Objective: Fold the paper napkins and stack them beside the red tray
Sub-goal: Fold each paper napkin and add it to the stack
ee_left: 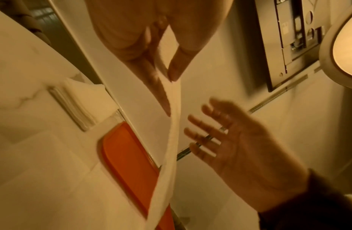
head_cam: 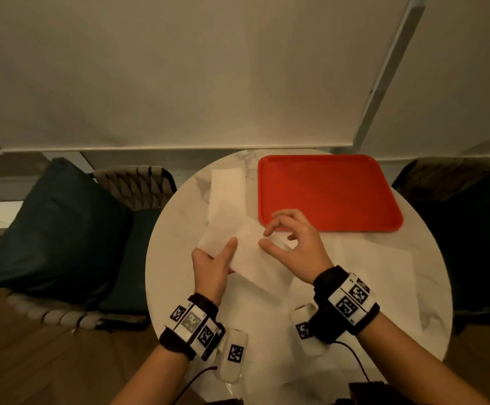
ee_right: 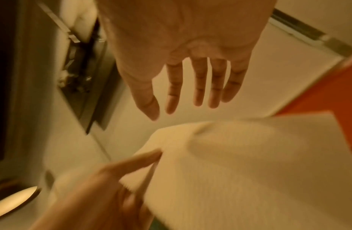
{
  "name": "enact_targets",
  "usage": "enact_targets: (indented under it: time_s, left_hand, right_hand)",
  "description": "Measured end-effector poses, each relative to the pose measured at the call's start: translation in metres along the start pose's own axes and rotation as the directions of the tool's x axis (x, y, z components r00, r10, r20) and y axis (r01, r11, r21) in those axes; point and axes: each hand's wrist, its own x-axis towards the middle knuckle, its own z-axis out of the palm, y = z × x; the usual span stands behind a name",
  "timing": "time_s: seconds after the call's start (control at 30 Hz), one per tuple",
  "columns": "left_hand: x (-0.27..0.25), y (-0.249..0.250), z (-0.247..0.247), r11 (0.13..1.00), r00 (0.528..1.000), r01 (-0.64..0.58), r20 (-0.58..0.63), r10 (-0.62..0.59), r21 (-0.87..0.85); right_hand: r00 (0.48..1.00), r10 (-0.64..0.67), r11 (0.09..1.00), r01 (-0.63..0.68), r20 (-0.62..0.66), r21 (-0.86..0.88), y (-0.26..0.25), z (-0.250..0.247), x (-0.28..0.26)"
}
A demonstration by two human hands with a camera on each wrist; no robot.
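Observation:
My left hand [head_cam: 217, 258] pinches a folded white napkin [head_cam: 237, 244] between thumb and fingers, holding it above the round marble table [head_cam: 173, 276]. In the left wrist view the napkin [ee_left: 171, 140] hangs edge-on from that pinch. My right hand [head_cam: 290, 241] hovers just right of the napkin, fingers spread and loose, holding nothing; in the right wrist view its fingers [ee_right: 198, 87] are straight above the napkin [ee_right: 240, 163]. A stack of folded napkins [head_cam: 227, 185] lies left of the red tray [head_cam: 325, 191].
Unfolded white napkins [head_cam: 369, 273] lie spread over the near and right part of the table. A dark cushion [head_cam: 56, 229] sits on a woven chair at the left. Another chair stands at the right. A white blind hangs behind the table.

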Motion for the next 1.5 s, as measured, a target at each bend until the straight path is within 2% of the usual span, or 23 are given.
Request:
enact_targets:
  time_s: [0.13,0.2,0.3,0.37,0.43,0.5,0.57,0.67,0.73,0.87,0.93,1.0,1.13,1.3,1.4,1.5]
  left_hand:
    - [0.032,0.007,-0.019,0.998,0.999,0.042,0.015,-0.042,0.048]
    - [0.053,0.012,-0.026,0.998,0.998,0.042,0.044,-0.044,0.043]
    - [0.087,0.015,-0.031,0.990,0.982,0.141,0.129,-0.140,0.001]
    - [0.108,0.009,-0.035,0.974,0.962,0.219,0.158,-0.225,0.057]
    - [0.130,0.001,-0.037,0.969,0.955,0.222,0.178,-0.239,0.111]
    - [0.155,-0.004,-0.037,0.981,0.965,0.124,0.213,-0.154,0.150]
    - [0.181,-0.004,-0.033,0.972,0.971,-0.036,0.237,-0.021,0.234]
    - [0.222,0.002,-0.025,0.870,0.955,-0.233,0.272,0.120,0.434]
    - [0.247,-0.001,-0.022,0.813,0.947,-0.281,0.286,0.147,0.510]
    - [0.279,-0.021,-0.018,0.734,0.954,-0.274,0.273,0.125,0.622]
    - [0.287,-0.032,-0.016,0.697,0.948,-0.294,0.290,0.128,0.654]
    - [0.292,-0.042,-0.015,0.643,0.944,-0.294,0.322,0.077,0.708]
    - [0.292,-0.057,-0.013,0.454,0.939,-0.298,0.343,-0.018,0.840]
    - [0.271,-0.047,-0.008,0.277,0.959,-0.231,0.266,-0.095,0.933]
    - [0.241,-0.035,-0.006,0.277,0.957,-0.265,0.286,-0.038,0.924]
    - [0.197,-0.033,-0.003,0.289,0.933,-0.349,0.358,0.024,0.891]
  right_hand:
    - [0.977,0.049,0.973,-0.094,0.208,0.212,0.007,0.006,0.037]
    - [0.960,0.081,0.943,-0.160,0.267,0.290,0.010,0.015,0.055]
    - [0.952,0.188,0.911,-0.261,0.242,0.318,0.016,0.035,0.083]
    - [0.946,0.268,0.897,-0.313,0.180,0.312,0.025,0.051,0.100]
    - [0.936,0.337,0.883,-0.352,0.102,0.312,0.036,0.066,0.120]
    - [0.925,0.375,0.878,-0.377,0.067,0.295,0.046,0.077,0.141]
    - [0.921,0.385,0.875,-0.383,0.053,0.295,0.057,0.086,0.162]
    - [0.918,0.396,0.871,-0.374,-0.003,0.318,0.071,0.095,0.192]
    - [0.917,0.398,0.876,-0.372,-0.028,0.306,0.081,0.100,0.210]
    - [0.909,0.411,0.901,-0.393,-0.067,0.186,0.102,0.112,0.236]
    - [0.902,0.423,0.903,-0.412,-0.089,0.122,0.112,0.118,0.241]
    - [0.914,0.397,0.918,-0.397,-0.082,0.016,0.120,0.123,0.243]
    - [0.927,0.373,0.897,-0.354,0.025,-0.266,0.128,0.132,0.243]
    - [0.899,0.421,0.869,-0.364,0.115,-0.336,0.114,0.118,0.232]
    - [0.919,0.382,0.887,-0.334,0.100,-0.320,0.101,0.096,0.204]
    - [0.925,0.374,0.884,-0.333,0.066,-0.329,0.094,0.065,0.164]
